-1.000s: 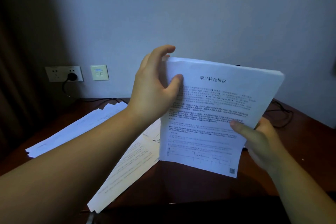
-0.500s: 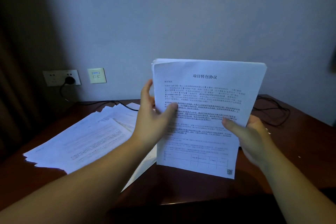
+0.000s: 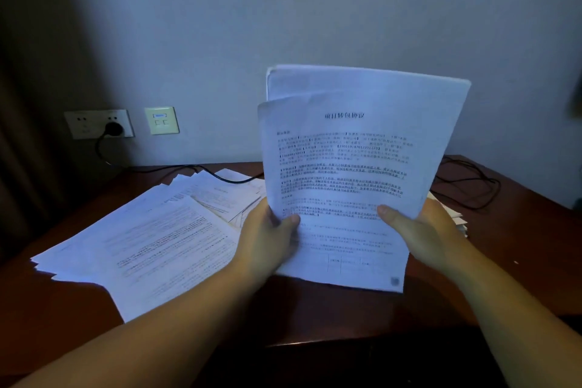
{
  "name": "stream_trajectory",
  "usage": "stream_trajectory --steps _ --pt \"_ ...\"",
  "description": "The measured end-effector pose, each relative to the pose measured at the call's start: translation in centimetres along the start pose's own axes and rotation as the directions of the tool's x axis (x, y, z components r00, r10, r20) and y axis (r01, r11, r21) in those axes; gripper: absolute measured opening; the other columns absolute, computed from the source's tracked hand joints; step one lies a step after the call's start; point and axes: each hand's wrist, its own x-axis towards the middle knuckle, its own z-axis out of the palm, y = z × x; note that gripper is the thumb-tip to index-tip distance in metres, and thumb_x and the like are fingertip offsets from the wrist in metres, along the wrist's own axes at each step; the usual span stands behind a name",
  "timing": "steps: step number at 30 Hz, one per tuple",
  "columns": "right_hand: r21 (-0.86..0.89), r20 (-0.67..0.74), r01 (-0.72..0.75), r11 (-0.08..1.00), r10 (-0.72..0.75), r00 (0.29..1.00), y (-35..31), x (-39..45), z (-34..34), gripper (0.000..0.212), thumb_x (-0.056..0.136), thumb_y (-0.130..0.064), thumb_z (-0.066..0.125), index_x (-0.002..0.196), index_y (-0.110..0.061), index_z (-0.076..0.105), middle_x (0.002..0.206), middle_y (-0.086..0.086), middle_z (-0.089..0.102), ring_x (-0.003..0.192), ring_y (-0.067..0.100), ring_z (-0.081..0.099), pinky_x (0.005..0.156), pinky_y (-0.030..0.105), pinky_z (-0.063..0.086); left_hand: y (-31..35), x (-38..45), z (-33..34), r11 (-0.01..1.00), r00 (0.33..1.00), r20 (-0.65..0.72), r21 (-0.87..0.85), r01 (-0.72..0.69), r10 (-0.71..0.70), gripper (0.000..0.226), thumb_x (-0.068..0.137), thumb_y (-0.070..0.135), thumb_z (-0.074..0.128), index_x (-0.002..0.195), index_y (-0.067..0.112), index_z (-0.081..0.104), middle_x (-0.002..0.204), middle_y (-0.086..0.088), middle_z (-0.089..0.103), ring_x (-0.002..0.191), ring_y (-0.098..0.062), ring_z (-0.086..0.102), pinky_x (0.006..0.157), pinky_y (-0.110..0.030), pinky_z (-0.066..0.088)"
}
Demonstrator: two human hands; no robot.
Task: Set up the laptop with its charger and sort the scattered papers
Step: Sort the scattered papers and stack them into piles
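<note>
Left hand [image 3: 267,239] and right hand [image 3: 422,233] each maintain a pinching grip on the upright paper stack [image 3: 356,173], probably to square its edges against the worktop [image 3: 315,312].

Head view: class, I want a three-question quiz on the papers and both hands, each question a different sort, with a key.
1. True or false: the held stack stands upright with its lower edge near the desk.
2. Which hand, left hand or right hand, is nearer the scattered papers?
3. Fill in: a black plug sits in the wall ___.

Key: 1 true; 2 left hand; 3 socket.
</note>
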Motion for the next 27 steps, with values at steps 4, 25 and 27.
stream_trajectory --steps 4,25,27 --pt "-0.012 -0.038 0.063 0.998 -0.063 0.997 -0.6 -0.3 -0.2 0.027 0.095 -0.021 0.068 0.095 -0.048 0.07 0.103 -0.024 0.072 0.098 -0.005 0.065 0.081 0.025 0.05 0.3 0.0 0.1 0.998 1.0 -0.01 -0.06 -0.026 0.025 0.016 0.088 0.037 0.062 0.102 0.036 0.071 0.105 0.021 0.076 0.103 -0.004 0.071 0.095 -0.038 0.056" --pt "-0.23 0.144 -0.019 0.973 0.054 0.988 -0.9 0.7 -1.6 0.026 0.103 -0.024 0.056 0.112 -0.046 0.066 0.116 -0.026 0.067 0.107 -0.001 0.062 0.09 0.031 0.049 0.9 1.1 0.3 0.995 0.999 -0.025 0.096 -0.026 0.029 0.019 0.099 0.02 0.064 0.118 0.025 0.061 0.111 0.014 0.07 0.103 -0.01 0.066 0.091 -0.035 0.051" --pt "-0.135 0.103 -0.107 0.985 0.122 0.987 -1.1 1.0 -1.6 0.023 0.103 -0.021 0.056 0.098 -0.04 0.067 0.102 -0.026 0.068 0.093 -0.004 0.064 0.084 0.03 0.049 2.1 1.9 -0.2 0.989 0.998 -0.014 0.136 -0.051 0.054 0.019 0.097 0.022 0.067 0.114 0.024 0.059 0.105 0.015 0.067 0.096 -0.008 0.065 0.085 -0.036 0.053"
